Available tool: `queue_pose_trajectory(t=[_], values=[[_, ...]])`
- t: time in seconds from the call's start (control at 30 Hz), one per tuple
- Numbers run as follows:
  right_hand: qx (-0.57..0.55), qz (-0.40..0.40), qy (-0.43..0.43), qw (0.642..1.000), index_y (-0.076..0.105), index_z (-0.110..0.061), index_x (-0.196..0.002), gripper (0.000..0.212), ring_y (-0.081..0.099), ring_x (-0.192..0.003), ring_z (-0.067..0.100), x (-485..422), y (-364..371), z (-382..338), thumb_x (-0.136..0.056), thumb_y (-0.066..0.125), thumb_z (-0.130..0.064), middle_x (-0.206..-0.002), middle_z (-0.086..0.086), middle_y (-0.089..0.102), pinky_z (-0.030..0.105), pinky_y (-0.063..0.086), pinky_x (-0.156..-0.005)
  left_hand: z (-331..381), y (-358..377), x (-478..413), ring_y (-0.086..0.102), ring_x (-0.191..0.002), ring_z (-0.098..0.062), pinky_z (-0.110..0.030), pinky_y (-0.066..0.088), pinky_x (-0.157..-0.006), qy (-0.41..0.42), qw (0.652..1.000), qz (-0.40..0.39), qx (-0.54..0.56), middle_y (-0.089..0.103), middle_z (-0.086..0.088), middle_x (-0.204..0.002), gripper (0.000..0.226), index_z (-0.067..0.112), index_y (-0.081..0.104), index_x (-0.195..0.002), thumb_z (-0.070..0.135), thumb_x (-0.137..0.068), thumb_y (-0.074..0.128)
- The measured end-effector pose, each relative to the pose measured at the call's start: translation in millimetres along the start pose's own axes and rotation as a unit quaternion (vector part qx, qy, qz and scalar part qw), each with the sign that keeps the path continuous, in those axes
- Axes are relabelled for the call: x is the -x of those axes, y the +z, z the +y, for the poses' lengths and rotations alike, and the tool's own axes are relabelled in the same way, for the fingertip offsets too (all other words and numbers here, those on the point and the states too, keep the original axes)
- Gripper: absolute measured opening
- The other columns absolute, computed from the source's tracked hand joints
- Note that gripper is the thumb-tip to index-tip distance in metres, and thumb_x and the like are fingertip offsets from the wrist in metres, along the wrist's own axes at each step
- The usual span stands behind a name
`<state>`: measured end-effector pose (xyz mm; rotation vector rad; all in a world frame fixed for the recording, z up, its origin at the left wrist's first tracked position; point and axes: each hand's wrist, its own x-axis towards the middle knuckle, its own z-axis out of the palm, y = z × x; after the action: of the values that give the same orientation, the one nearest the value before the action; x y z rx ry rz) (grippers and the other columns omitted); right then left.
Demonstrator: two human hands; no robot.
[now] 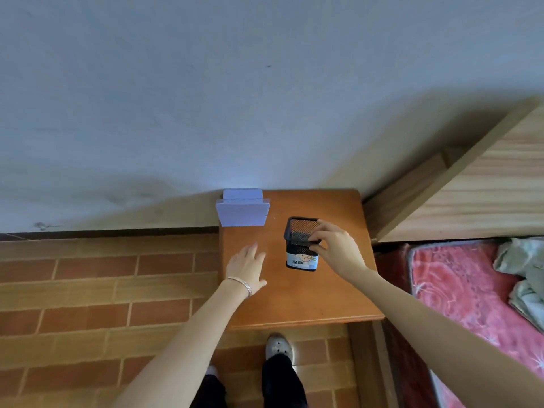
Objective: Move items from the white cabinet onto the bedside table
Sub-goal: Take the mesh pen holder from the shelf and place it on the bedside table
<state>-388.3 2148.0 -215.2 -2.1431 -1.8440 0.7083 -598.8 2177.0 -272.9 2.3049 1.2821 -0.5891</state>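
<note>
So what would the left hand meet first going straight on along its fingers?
Probably the pale purple plastic holder at the back of the orange wooden bedside table; the left hand aims near its right corner.

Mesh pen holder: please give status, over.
Right hand pinches mesh pen holder at rim, holder upright on bedside table. Left hand open, beside it. Purple stand at back, apart.

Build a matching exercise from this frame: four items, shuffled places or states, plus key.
1. mesh pen holder
2. purple file stand
3. left hand
4. right hand

A. fingers straight, over the left side of the bedside table
B. at the table's back left corner
C. pinches a black rim
D. upright near the table's middle

Pairs: 1-D, 2-B, 3-A, 4-C
</note>
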Motion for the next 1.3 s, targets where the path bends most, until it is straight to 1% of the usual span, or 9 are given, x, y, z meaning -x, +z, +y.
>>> queue_pose_trajectory(t=[0.13, 0.27, 0.4, 0.53, 0.67, 0.8, 1.03, 1.2, 1.3], values=[[0.005, 0.017, -0.049, 0.999, 0.073, -0.008, -0.079, 0.009, 0.050, -0.123, 0.020, -35, 22, 26, -0.075, 0.071, 0.000, -0.098, 0.003, 0.066, 0.034, 0.048, -0.078, 8, 24, -39, 0.007, -0.144, -0.027, -0.042, 0.021, -0.113, -0.027, 0.999, -0.020, 0.008, 0.002, -0.006, -0.158, 0.082, 0.019, 0.012, -0.150, 0.046, -0.088, 0.059], [0.023, 0.050, -0.102, 0.993, 0.073, -0.008, -0.075, 0.016, 0.056, -0.116, 0.028, -63, 47, 50, -0.067, 0.076, 0.005, -0.091, 0.005, 0.068, 0.041, 0.052, -0.077, 8, 53, -67, -0.005, -0.144, -0.030, -0.045, 0.013, -0.115, -0.062, 0.998, -0.014, -0.015, -0.010, -0.009, -0.158, 0.088, 0.017, -0.004, -0.151, 0.059, -0.090, 0.045], [0.024, 0.075, -0.159, 0.984, 0.071, -0.007, -0.074, 0.016, 0.056, -0.116, 0.029, -79, 65, 61, -0.066, 0.077, 0.005, -0.090, 0.007, 0.068, 0.038, 0.046, -0.074, 0, 79, -75, -0.014, -0.143, -0.031, -0.048, 0.007, -0.115, -0.066, 0.997, -0.011, -0.032, -0.022, -0.007, -0.155, 0.088, 0.018, -0.011, -0.150, 0.065, -0.091, 0.034], [0.019, 0.104, -0.167, 0.980, 0.070, -0.008, -0.073, 0.015, 0.056, -0.116, 0.028, -90, 75, 65, -0.066, 0.077, 0.004, -0.090, 0.006, 0.068, 0.036, 0.046, -0.076, -1, 94, -78, -0.019, -0.141, -0.033, -0.052, 0.000, -0.114, -0.067, 0.997, 0.024, -0.031, -0.032, -0.008, -0.148, 0.084, 0.019, -0.018, -0.146, 0.066, -0.091, 0.025], [0.026, 0.129, -0.200, 0.971, 0.069, -0.005, -0.072, 0.015, 0.057, -0.115, 0.030, -104, 79, 64, -0.066, 0.077, 0.007, -0.089, 0.009, 0.068, 0.038, 0.047, -0.082, 2, 94, -82, -0.022, -0.140, -0.034, -0.052, -0.001, -0.114, -0.081, 0.996, 0.004, -0.033, -0.036, -0.008, -0.145, 0.084, 0.019, -0.030, -0.138, 0.066, -0.092, 0.023], [0.052, 0.142, -0.214, 0.965, 0.069, -0.004, -0.071, 0.014, 0.058, -0.113, 0.032, -120, 81, 57, -0.067, 0.076, 0.008, -0.088, 0.011, 0.068, 0.043, 0.048, -0.087, 2, 92, -83, -0.024, -0.139, -0.034, -0.052, -0.001, -0.115, -0.082, 0.996, -0.008, -0.033, -0.038, -0.008, -0.144, 0.084, 0.019, -0.032, -0.136, 0.065, -0.092, 0.024], [0.073, 0.183, -0.219, 0.956, 0.068, -0.006, -0.069, 0.011, 0.059, -0.111, 0.029, -150, 87, 48, -0.069, 0.069, 0.004, -0.086, 0.008, 0.067, 0.036, 0.041, -0.085, 6, 93, -82, -0.026, -0.138, -0.035, -0.052, -0.003, -0.113, -0.096, 0.994, -0.022, -0.052, -0.038, -0.009, -0.145, 0.084, 0.018, -0.033, -0.136, 0.064, -0.092, 0.023], [0.090, 0.191, -0.224, 0.952, 0.067, -0.005, -0.071, 0.013, 0.058, -0.111, 0.030, -162, 90, 46, -0.069, 0.070, 0.008, -0.086, 0.009, 0.067, 0.038, 0.046, -0.084, 5, 95, -84, -0.031, -0.134, -0.033, -0.051, -0.005, -0.113, -0.096, 0.994, -0.027, -0.053, -0.040, -0.007, -0.144, 0.084, 0.020, -0.032, -0.138, 0.065, -0.092, 0.021], [0.098, 0.194, -0.235, 0.947, 0.067, -0.004, -0.072, 0.014, 0.058, -0.111, 0.031, -165, 89, 45, -0.068, 0.071, 0.009, -0.085, 0.009, 0.067, 0.039, 0.047, -0.085, 4, 96, -83, -0.029, -0.136, -0.033, -0.051, -0.003, -0.115, -0.094, 0.994, -0.024, -0.054, -0.040, -0.007, -0.144, 0.083, 0.020, -0.033, -0.138, 0.065, -0.092, 0.020]])
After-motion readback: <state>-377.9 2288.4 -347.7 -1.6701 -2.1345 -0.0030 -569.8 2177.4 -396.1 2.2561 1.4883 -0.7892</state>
